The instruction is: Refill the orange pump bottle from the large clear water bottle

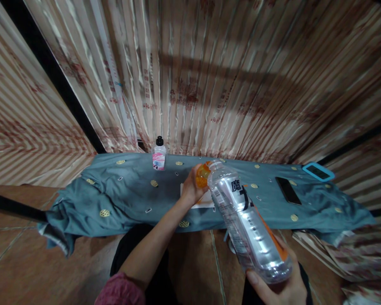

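A large clear plastic bottle (pixel 249 220) with a silver and orange label slants across the front, its neck pointing up and left. My right hand (pixel 279 279) grips the bottle near its base. At the bottle's mouth, my left hand (pixel 191 186) holds an orange see-through cap (pixel 203 174), with the fingers closed around its left side. Cap and neck meet or overlap in view; whether they are joined I cannot tell. Beneath my left hand, a white flat piece (pixel 205 202) lies on the cloth, partly hidden.
A small bottle (pixel 159 156) with a black top and pink label stands at the table's back. On the right lie a black phone (pixel 288 190) and a blue-rimmed device (pixel 318 172). Teal cloth (pixel 136 195) covers the narrow table. Striped curtains (pixel 190 76) hang behind it.
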